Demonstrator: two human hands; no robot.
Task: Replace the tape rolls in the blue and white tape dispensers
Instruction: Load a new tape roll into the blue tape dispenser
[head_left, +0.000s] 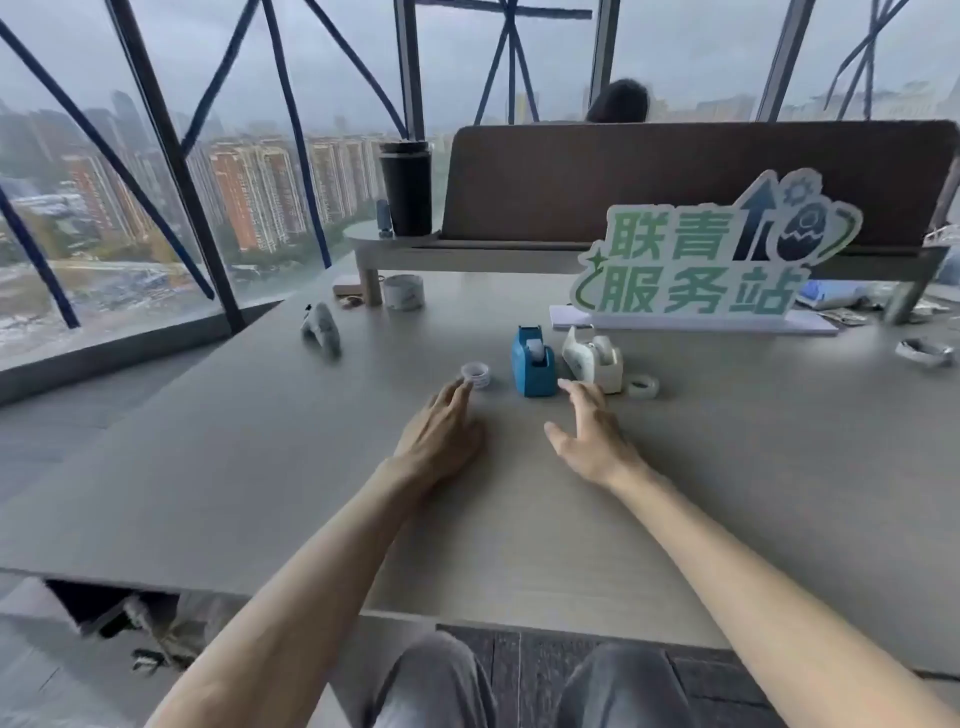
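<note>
A blue tape dispenser stands upright on the grey desk, with a white tape dispenser just to its right; each holds a roll. One loose tape roll lies left of the blue dispenser, and a second loose roll lies right of the white one. My left hand rests palm down on the desk, its fingertips at the left roll. My right hand hovers with fingers spread just in front of the two dispensers. Neither hand holds anything.
A green-and-white sign stands behind the dispensers. A wide tape roll and a grey tool lie at the back left. A black tumbler sits on a raised shelf. Another person sits behind the brown partition.
</note>
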